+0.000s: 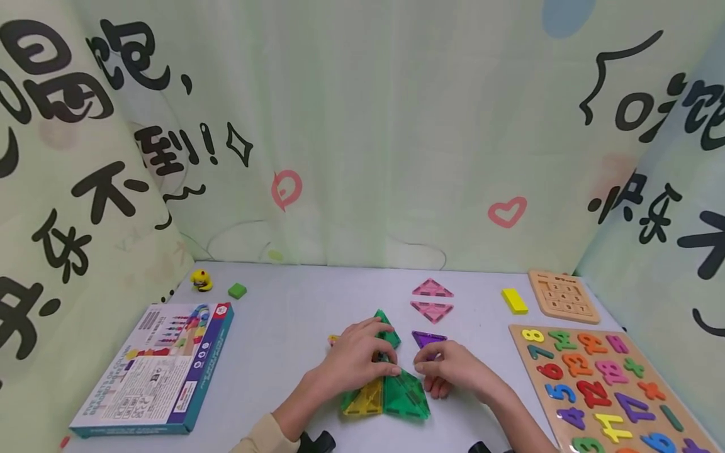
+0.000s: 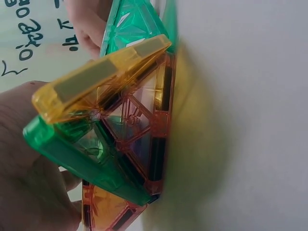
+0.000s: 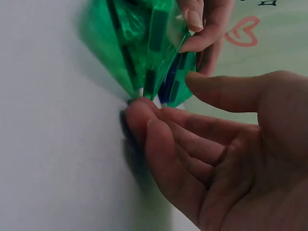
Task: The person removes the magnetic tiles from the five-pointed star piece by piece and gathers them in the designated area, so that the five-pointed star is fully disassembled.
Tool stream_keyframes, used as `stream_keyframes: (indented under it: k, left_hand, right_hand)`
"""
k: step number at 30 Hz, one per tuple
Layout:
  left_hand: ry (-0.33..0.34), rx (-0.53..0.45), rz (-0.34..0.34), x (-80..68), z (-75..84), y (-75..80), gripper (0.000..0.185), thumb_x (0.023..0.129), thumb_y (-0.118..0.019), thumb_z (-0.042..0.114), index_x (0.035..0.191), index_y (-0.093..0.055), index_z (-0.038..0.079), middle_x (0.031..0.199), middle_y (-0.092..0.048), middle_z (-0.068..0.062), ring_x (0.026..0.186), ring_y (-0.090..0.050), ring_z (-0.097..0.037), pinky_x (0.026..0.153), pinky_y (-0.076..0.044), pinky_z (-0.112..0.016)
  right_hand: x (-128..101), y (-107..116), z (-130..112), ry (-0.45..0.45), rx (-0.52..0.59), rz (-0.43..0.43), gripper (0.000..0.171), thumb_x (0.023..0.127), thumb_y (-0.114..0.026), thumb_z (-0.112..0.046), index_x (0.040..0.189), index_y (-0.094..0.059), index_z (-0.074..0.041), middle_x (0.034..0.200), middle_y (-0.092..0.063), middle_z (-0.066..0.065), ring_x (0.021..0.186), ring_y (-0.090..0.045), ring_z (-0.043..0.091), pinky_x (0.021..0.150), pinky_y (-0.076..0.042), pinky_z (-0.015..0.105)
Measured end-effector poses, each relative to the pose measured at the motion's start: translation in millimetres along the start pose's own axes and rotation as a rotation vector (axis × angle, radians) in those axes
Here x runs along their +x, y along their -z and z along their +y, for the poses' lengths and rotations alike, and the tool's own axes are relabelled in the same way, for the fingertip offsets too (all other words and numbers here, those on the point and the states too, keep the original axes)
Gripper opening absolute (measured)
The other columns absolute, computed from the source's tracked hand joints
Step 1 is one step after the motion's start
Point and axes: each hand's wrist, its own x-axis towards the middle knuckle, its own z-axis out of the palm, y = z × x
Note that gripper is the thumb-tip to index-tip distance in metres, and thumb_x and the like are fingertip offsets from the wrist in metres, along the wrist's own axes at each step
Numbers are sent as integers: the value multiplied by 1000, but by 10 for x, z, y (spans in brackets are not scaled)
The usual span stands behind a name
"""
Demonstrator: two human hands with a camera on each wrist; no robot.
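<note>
A built shape of translucent magnetic tiles stands on the table, with a green tile [image 1: 406,397] and a yellow tile [image 1: 367,400] facing front. My left hand [image 1: 361,355] lies over its top, and in the right wrist view the thumb and a finger pinch a green tile [image 3: 156,43]. Orange tiles [image 2: 108,207] show low down in the left wrist view. To the right, my right hand [image 1: 453,366] has loosely bent fingers with nothing held; its fingertips are at the green tiles' lower corner. Behind that hand lies a purple triangle tile [image 1: 425,338], partly covered.
Two pink triangle tiles [image 1: 432,312] lie farther back. At left is a flat box [image 1: 153,371], with a green block [image 1: 237,290] and small yellow toy [image 1: 201,280] behind it. At right are a yellow block [image 1: 514,301], wooden board [image 1: 563,297] and number puzzle [image 1: 572,343].
</note>
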Motion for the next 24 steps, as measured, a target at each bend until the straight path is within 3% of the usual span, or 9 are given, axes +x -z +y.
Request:
stream_keyframes:
  k: [2,4,14,24]
  left_hand:
    - [-4,-4,2,3,3,-5,14,88,-69,51,87,-73,37,143,-56,4,148,-35,-27,119,-29,-55]
    - [-10,-6,8,-1,5,-6,14,88,-69,51,86,-73,37,142,-56,4,147,-36,-26,118,-30,-54]
    - [-17,-31,34,-44,-41,30,13,88,-71,48,87,-73,36,140,-57,5,142,-41,-22,116,-33,-53]
    - [-40,-25,-16,-41,-32,27,13,88,-70,50,92,-74,38,144,-55,3,147,-36,-27,118,-30,-55]
  right_hand:
    - [-27,-4,4,5,53,-103,31,93,-68,-26,113,-67,-2,65,-64,3,52,-61,12,54,-55,26]
    - [-36,-12,20,4,104,-149,34,91,-70,-26,115,-66,-1,63,-63,1,52,-60,10,54,-54,24]
    - [-4,7,134,-8,400,-197,33,89,-71,-16,113,-60,5,71,-63,-2,59,-58,6,57,-50,19]
    - [31,26,213,12,584,-356,13,92,-65,-8,100,-55,-7,77,-71,-6,69,-66,5,65,-56,21]
